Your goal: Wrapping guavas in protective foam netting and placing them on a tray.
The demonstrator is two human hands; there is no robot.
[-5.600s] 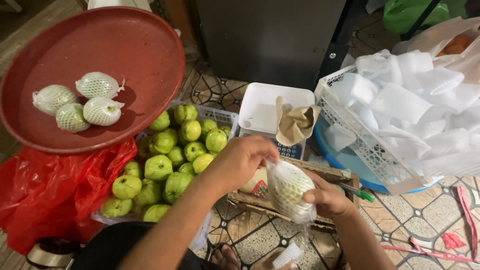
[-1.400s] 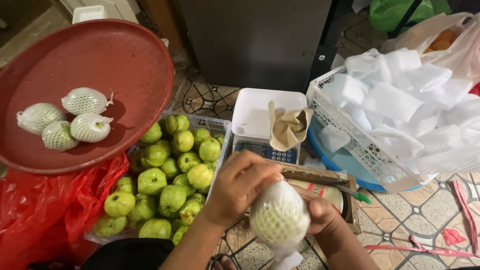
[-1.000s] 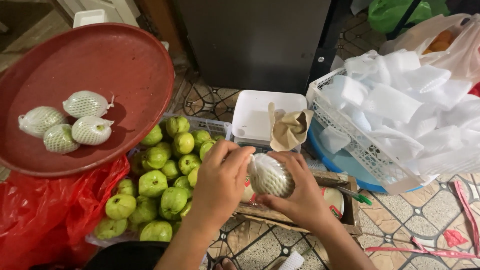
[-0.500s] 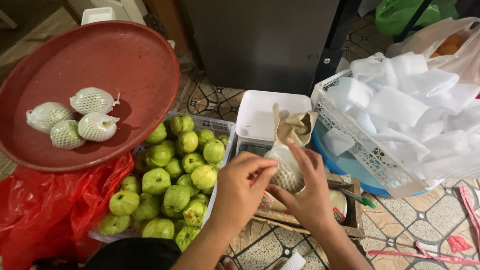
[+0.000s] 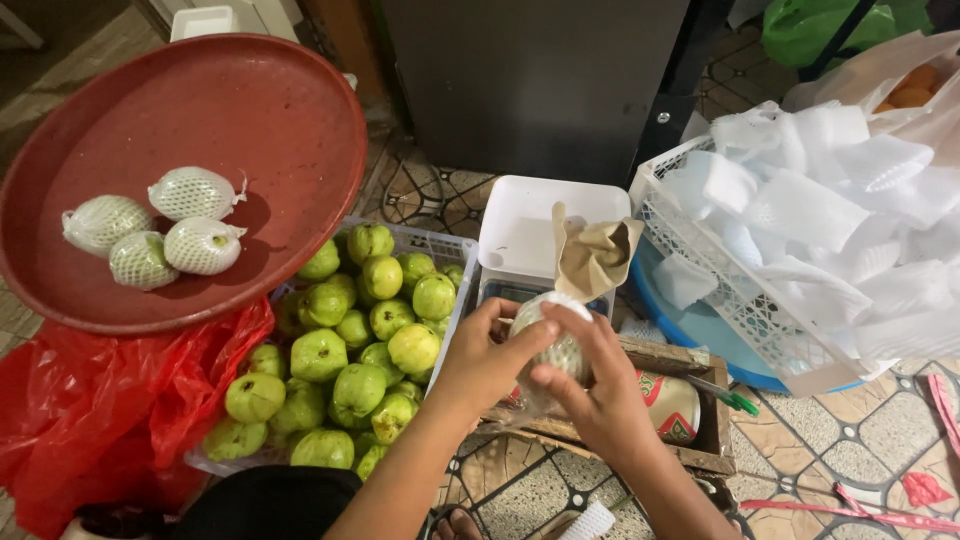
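Both my hands hold one guava wrapped in white foam netting [image 5: 558,340] in front of me, above a wooden box. My left hand [image 5: 490,355] grips its left side and my right hand [image 5: 590,385] covers its near right side. To the left, a crate of bare green guavas [image 5: 350,340] sits beside my left forearm. Three netted guavas [image 5: 160,235] lie on a big red round tray [image 5: 270,120] at the far left.
A white scale [image 5: 545,230] with crumpled brown paper [image 5: 592,255] stands behind my hands. A white basket of foam nets [image 5: 830,230] fills the right, over a blue tub [image 5: 700,325]. A red plastic bag [image 5: 90,410] lies lower left. A wooden box [image 5: 690,440] holds a can.
The netted guava has moved from low near my lap up toward the scale, with both hands turning and closing around it. The tray's three guavas stay put.
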